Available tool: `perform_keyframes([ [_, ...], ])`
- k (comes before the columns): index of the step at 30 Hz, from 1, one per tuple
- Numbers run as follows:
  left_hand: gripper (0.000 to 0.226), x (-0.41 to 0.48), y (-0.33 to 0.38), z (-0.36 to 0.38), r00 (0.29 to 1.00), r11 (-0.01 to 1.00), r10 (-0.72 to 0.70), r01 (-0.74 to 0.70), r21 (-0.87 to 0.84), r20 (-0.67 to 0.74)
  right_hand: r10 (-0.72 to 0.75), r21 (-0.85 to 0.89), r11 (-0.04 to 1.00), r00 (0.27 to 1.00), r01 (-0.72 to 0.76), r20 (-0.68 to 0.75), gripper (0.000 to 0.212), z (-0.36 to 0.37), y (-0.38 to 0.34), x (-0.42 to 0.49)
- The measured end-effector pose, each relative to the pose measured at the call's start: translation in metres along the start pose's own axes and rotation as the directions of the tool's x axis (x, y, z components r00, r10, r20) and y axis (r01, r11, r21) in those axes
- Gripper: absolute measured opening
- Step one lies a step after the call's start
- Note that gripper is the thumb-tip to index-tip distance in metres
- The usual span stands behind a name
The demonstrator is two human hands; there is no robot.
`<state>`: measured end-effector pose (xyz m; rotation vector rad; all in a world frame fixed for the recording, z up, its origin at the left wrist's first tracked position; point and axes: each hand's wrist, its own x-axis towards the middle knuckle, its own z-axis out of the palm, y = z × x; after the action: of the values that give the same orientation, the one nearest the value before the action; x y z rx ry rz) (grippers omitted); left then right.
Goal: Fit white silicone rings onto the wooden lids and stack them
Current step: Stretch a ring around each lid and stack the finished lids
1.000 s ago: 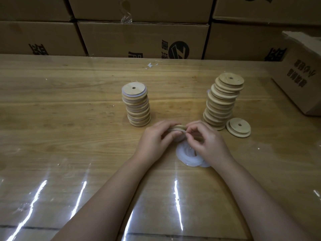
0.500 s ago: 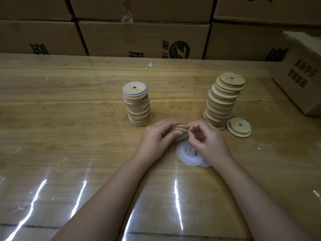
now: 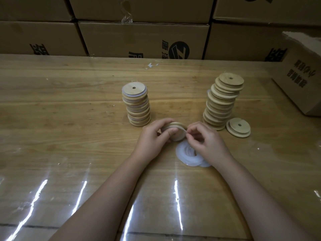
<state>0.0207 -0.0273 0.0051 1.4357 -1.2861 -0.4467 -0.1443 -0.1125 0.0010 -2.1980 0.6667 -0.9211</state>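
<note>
We are gripping a lid (image 3: 175, 128) in our left hand (image 3: 152, 142); our right hand (image 3: 207, 142) is pinching the edge of its ring (image 3: 179, 137), above spare rings (image 3: 186, 156) on the bench (image 3: 69, 119).

Two stacks of lids stand well apart on the table (image 3: 69, 119), the left stack (image 3: 136, 105) and the right stack (image 3: 222, 103). A loose lid (image 3: 238, 126) lies flat just right of the right stack's foot. In front, between the stacks, the left hand (image 3: 152, 138) grips the held lid (image 3: 175, 130) and the right hand (image 3: 206, 141) pinches its rim. A pile of rings (image 3: 188, 153) lies just before them, partly under the right hand. Boxes (image 3: 144, 39) line the far edge, and a side box (image 3: 302, 80) sits at the right.
</note>
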Motion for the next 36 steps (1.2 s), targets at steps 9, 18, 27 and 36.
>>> perform_keyframes([
  [9,0.024,0.0,-0.001,0.002,0.997,0.997,0.035,-0.039,0.068,0.068,-0.18,-0.145,0.976,0.977,0.164,-0.11,0.01,0.0,-0.004,-0.001],
  [18,0.021,0.0,0.002,0.002,0.996,0.994,0.07,-0.075,0.082,0.056,-0.155,-0.122,0.984,0.971,0.134,-0.184,0.008,0.002,-0.006,0.0],
  [27,0.018,0.001,0.008,0.002,0.997,0.998,0.053,-0.054,0.015,0.06,-0.246,-0.293,0.938,0.952,0.185,-0.184,0.006,-0.005,-0.008,0.001],
  [36,0.023,0.0,0.005,-0.001,0.994,0.983,-0.042,0.059,-0.175,0.099,-0.116,-0.126,0.987,0.988,0.102,-0.106,0.008,-0.003,-0.005,0.0],
])
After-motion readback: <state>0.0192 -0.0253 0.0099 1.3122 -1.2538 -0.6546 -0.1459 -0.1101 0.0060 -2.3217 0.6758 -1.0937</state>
